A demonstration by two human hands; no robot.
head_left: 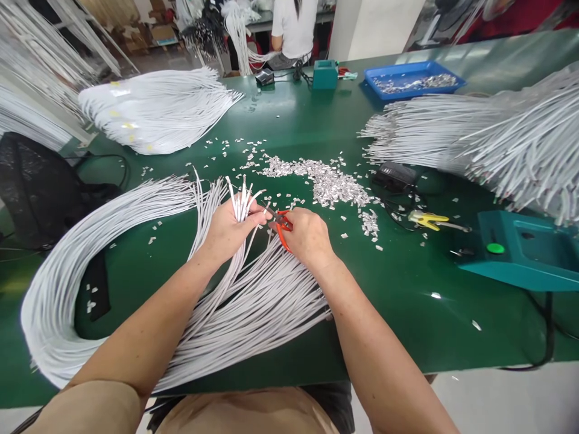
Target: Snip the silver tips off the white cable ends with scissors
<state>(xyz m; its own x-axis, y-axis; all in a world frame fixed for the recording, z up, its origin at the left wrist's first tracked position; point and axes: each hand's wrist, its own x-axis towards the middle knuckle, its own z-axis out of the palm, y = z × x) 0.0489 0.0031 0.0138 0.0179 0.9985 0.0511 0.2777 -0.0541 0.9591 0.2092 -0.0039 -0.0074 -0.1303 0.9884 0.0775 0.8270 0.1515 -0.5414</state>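
My left hand (pixel 228 232) is closed around several white cables (pixel 240 208), their ends sticking up above the fingers. Close beside it, my right hand (pixel 307 236) grips red-handled pliers (pixel 283 226), whose jaws point left toward the thumb of my left hand and a cable end. Beneath both hands a large bundle of white cables (pixel 253 307) lies on the green table, curving round to the left. Small silvery pieces (pixel 332 182) are heaped just beyond my hands.
Another cable bundle (pixel 154 108) lies at the back left, more cables (pixel 452 129) at the right. A blue tray (pixel 414 80), a teal device (pixel 529 248), yellow-handled pliers (pixel 429 220) and a small teal box (pixel 324 75) stand around. A person (pixel 294 30) sits beyond the table.
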